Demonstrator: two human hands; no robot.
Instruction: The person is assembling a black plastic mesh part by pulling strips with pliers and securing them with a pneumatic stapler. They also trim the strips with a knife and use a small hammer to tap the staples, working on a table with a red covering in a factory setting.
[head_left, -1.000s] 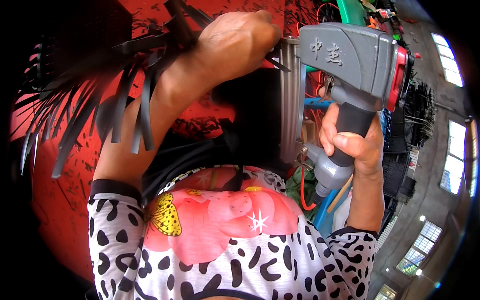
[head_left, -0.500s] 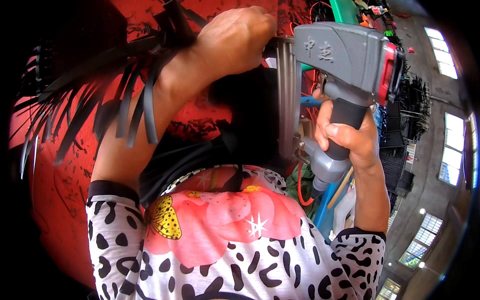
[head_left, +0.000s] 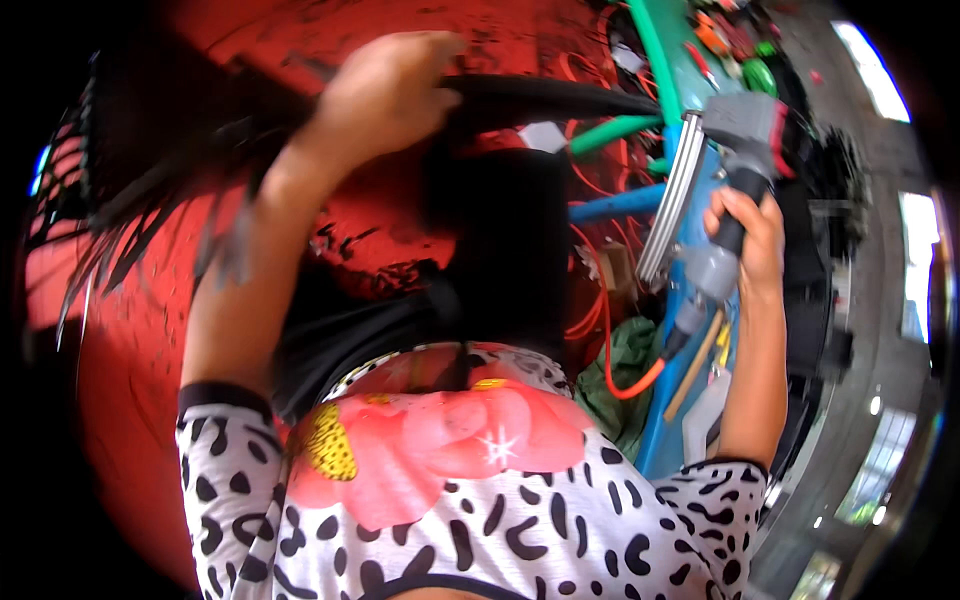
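Note:
My right hand [head_left: 752, 222] is wrapped around the black grip of a grey pneumatic stapler [head_left: 745, 122], held out at the right over a blue surface. Its silver magazine [head_left: 672, 200] slants down on the left side, and an orange air hose [head_left: 640, 388] runs from the handle's end. At the upper left, my left hand [head_left: 392, 98] is blurred, its fingers curled at a dark frame bar [head_left: 560, 98] that reaches right towards the green bar. Left of this hand is a dark woven panel [head_left: 170, 130] with loose black strips [head_left: 120, 250] hanging from it.
A green bar [head_left: 655, 60] and a blue bar [head_left: 620, 205] cross the right side. Orange hoses lie among them. A blue bench [head_left: 660, 440] carries a wooden stick [head_left: 693, 365]. Dark green cloth [head_left: 625, 375] bunches beside it. Black scraps litter the red floor [head_left: 140, 400].
The stapler has moved right, away from the left hand and farther from the camera. My left hand has shifted left and slightly down. The dark bar now shows to its right.

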